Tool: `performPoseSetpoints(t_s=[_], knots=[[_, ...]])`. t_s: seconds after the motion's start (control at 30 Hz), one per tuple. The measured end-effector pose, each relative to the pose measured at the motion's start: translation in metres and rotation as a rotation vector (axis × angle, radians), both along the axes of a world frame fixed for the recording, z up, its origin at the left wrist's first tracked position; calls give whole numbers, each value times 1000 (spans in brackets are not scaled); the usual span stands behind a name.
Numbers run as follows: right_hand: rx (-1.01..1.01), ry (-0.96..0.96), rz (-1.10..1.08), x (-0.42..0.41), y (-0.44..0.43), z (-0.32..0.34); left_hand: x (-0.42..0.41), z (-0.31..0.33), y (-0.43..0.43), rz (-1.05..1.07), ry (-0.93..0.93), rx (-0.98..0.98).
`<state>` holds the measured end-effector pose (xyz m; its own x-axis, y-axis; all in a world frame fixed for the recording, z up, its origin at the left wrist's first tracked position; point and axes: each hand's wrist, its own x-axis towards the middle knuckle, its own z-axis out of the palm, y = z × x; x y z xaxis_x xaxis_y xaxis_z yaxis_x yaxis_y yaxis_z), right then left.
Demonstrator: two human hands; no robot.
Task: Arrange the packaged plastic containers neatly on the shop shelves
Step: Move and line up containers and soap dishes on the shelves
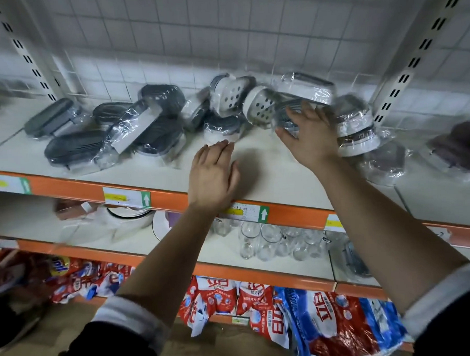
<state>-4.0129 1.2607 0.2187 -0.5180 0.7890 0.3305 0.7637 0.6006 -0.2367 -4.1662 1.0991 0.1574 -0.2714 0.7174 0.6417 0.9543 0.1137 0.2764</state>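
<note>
Right hand (309, 137) is reaching, fingers (318, 117) spread, against the wrapped containers (260, 105) heaped on the shelf (269, 173), gripping nothing; left hand (213, 176) is hovering flat and empty (palm down). A careless push could be toppling the slippery heap off the edge.

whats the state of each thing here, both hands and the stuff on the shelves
dark grey containers, wrapped, lying jumbled
white perforated containers, wrapped, tipped on their sides
left hand, open, fingers straight, over the top shelf
right hand, open, fingers spread beside the white perforated containers
glasses, standing in a cluster
detergent bags, slumped and crumpled
</note>
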Motion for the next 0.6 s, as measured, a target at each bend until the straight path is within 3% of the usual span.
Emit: performPoseSetpoints(t_s=[0.23,0.6], knots=[[37,53,-104,-1,-5,-13,1,1,-1,18,-11,4],[160,176,-11,34,-38,-20,3,2,1,41,-1,-70]])
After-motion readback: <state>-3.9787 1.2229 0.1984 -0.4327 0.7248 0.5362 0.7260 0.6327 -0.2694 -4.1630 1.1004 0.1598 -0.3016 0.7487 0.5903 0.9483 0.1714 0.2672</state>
